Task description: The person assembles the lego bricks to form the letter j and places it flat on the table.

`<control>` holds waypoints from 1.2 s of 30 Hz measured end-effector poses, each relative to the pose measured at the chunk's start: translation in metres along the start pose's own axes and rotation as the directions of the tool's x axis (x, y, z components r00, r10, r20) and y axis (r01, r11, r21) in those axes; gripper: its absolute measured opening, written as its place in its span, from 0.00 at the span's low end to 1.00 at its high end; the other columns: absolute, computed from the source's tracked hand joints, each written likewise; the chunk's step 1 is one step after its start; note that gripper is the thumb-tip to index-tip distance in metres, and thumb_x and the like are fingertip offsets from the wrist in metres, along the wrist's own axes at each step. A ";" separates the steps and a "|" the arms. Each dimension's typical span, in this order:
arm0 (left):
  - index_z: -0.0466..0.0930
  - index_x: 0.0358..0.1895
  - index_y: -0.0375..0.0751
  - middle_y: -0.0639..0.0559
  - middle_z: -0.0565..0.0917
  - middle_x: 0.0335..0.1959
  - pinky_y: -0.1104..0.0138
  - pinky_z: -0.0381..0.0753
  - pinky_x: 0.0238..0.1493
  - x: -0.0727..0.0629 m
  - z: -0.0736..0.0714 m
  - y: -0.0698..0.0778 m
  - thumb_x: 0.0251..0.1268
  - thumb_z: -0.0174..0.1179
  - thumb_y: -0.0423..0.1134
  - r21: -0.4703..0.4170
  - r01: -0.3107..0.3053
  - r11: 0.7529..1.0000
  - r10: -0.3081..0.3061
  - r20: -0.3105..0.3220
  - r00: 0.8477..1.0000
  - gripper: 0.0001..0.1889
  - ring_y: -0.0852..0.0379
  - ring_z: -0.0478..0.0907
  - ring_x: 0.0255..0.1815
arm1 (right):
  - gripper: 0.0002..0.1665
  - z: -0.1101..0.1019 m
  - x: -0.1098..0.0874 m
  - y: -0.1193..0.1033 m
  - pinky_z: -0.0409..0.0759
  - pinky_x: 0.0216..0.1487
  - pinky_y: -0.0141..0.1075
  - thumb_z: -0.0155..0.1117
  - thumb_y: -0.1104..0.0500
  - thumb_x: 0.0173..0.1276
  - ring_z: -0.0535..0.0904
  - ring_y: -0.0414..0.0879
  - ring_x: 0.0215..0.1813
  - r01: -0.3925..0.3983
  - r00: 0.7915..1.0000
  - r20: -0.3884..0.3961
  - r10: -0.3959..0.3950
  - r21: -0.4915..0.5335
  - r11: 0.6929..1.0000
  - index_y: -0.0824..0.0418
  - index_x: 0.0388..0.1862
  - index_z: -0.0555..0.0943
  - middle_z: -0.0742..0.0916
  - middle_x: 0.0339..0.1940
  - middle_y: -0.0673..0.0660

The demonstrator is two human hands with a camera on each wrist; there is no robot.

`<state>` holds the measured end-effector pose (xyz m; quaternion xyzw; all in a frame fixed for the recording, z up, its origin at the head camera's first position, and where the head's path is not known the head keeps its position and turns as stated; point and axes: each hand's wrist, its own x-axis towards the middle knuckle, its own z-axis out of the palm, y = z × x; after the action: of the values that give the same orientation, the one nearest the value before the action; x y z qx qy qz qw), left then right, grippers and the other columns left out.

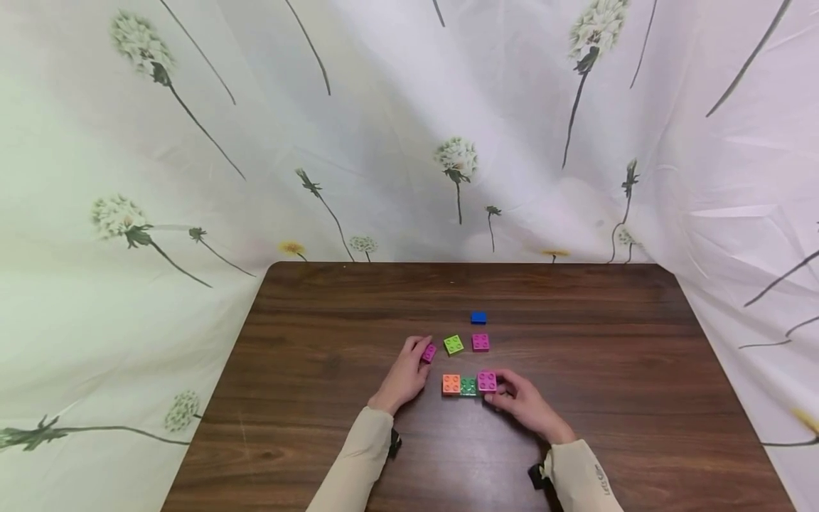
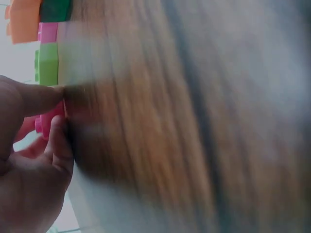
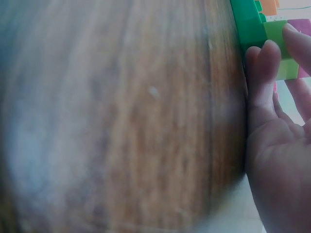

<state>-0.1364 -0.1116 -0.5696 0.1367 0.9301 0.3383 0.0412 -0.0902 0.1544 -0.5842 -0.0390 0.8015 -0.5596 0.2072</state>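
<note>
My left hand (image 1: 404, 375) pinches a small magenta toy brick (image 1: 429, 353) low at the tabletop, between thumb and fingers. A joined row of bricks lies in front of me: an orange brick (image 1: 451, 385) at its left, a dark green brick (image 1: 468, 386) in the middle and a magenta brick (image 1: 487, 381) raised at its right end. In the right wrist view a lime brick (image 3: 276, 36) shows between the green base and the magenta top. My right hand (image 1: 526, 405) grips this right end, thumb on the near side, fingers behind.
Just beyond the row lie a loose lime brick (image 1: 453, 345) and a loose magenta brick (image 1: 480, 343). A blue brick (image 1: 478, 318) sits farther back. The dark wooden table (image 1: 320, 306) ends at a flower-printed cloth (image 1: 397, 178).
</note>
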 end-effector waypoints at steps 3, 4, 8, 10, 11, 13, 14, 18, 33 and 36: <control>0.69 0.66 0.35 0.46 0.71 0.59 0.57 0.74 0.60 -0.004 -0.003 -0.002 0.63 0.56 0.26 -0.017 0.003 1.000 -0.003 -0.018 1.000 0.26 0.51 0.75 0.57 | 0.29 0.000 -0.001 -0.001 0.77 0.39 0.31 0.68 0.52 0.64 0.78 0.42 0.41 0.003 1.000 -0.001 -0.003 -0.003 1.000 0.55 0.63 0.73 0.81 0.48 0.56; 0.70 0.65 0.35 0.46 0.72 0.58 0.57 0.75 0.58 -0.004 -0.003 -0.003 0.63 0.57 0.26 -0.020 0.004 1.000 -0.005 -0.027 1.000 0.25 0.52 0.76 0.55 | 0.29 0.000 -0.001 -0.001 0.77 0.39 0.31 0.68 0.52 0.64 0.78 0.42 0.41 0.003 1.000 -0.002 -0.003 -0.006 1.000 0.55 0.63 0.73 0.81 0.48 0.56; 0.74 0.60 0.35 0.48 0.74 0.51 0.65 0.77 0.46 -0.005 -0.005 -0.003 0.62 0.61 0.30 -0.008 0.029 1.000 -0.029 -0.034 0.999 0.21 0.59 0.75 0.40 | 0.29 -0.001 0.000 0.000 0.76 0.38 0.31 0.67 0.52 0.64 0.78 0.42 0.40 0.008 1.000 -0.004 -0.008 -0.013 1.000 0.54 0.63 0.73 0.81 0.47 0.56; 0.75 0.60 0.36 0.49 0.74 0.50 0.69 0.75 0.42 -0.005 -0.005 -0.003 0.62 0.62 0.31 -0.006 0.056 0.998 -0.056 -0.020 0.998 0.21 0.62 0.73 0.36 | 0.28 -0.001 0.001 0.001 0.77 0.38 0.31 0.68 0.52 0.64 0.78 0.42 0.40 0.009 1.000 -0.003 -0.009 -0.005 1.000 0.54 0.62 0.74 0.81 0.46 0.56; 0.74 0.60 0.36 0.49 0.74 0.50 0.70 0.74 0.39 -0.005 -0.005 -0.002 0.63 0.62 0.32 -0.007 0.072 0.997 -0.072 -0.010 0.997 0.21 0.63 0.71 0.35 | 0.28 0.000 0.001 0.001 0.77 0.38 0.31 0.68 0.53 0.64 0.78 0.42 0.40 0.011 1.000 -0.001 -0.011 0.001 1.000 0.55 0.62 0.74 0.81 0.46 0.56; 0.74 0.60 0.36 0.49 0.74 0.49 0.71 0.72 0.38 -0.005 -0.006 -0.001 0.63 0.62 0.33 -0.017 0.102 0.995 -0.102 0.001 0.995 0.21 0.63 0.70 0.34 | 0.28 0.000 0.001 0.002 0.77 0.38 0.31 0.68 0.54 0.64 0.78 0.42 0.40 0.017 1.000 0.004 -0.017 0.016 1.000 0.56 0.62 0.74 0.82 0.46 0.56; 0.74 0.60 0.36 0.49 0.74 0.49 0.71 0.72 0.37 -0.005 -0.006 0.000 0.63 0.63 0.34 -0.023 0.113 0.993 -0.113 0.003 0.994 0.21 0.63 0.70 0.34 | 0.28 0.001 0.001 0.002 0.77 0.38 0.31 0.68 0.54 0.64 0.79 0.42 0.40 0.018 1.000 0.005 -0.019 0.022 1.000 0.56 0.62 0.73 0.82 0.46 0.56; 0.75 0.58 0.36 0.48 0.74 0.45 0.72 0.71 0.34 -0.005 -0.007 0.003 0.63 0.63 0.35 -0.058 0.137 0.989 -0.136 0.008 0.991 0.21 0.62 0.70 0.32 | 0.28 0.001 0.001 0.001 0.77 0.37 0.30 0.68 0.56 0.64 0.79 0.43 0.40 0.020 1.000 0.004 -0.020 0.042 0.999 0.57 0.63 0.73 0.82 0.46 0.57; 0.74 0.59 0.43 0.52 0.76 0.39 0.72 0.72 0.31 0.000 -0.015 0.038 0.65 0.62 0.44 -0.143 0.156 0.977 -0.150 0.048 0.987 0.21 0.62 0.71 0.32 | 0.27 -0.002 0.000 0.000 0.76 0.40 0.32 0.69 0.51 0.63 0.77 0.46 0.42 -0.003 1.000 -0.005 0.003 -0.010 1.000 0.51 0.61 0.75 0.81 0.46 0.54; 0.74 0.61 0.44 0.53 0.76 0.39 0.72 0.71 0.31 -0.001 -0.015 0.047 0.65 0.62 0.44 -0.166 0.140 0.976 -0.130 0.070 0.989 0.22 0.62 0.71 0.33 | 0.27 -0.001 0.000 0.000 0.77 0.40 0.32 0.68 0.51 0.63 0.78 0.45 0.43 0.006 1.000 -0.002 -0.006 -0.003 1.000 0.51 0.61 0.74 0.81 0.48 0.54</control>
<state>-0.1272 -0.0868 -0.5276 0.0791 0.9034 0.4087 0.1031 -0.0906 0.1555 -0.5834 -0.0411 0.8025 -0.5591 0.2044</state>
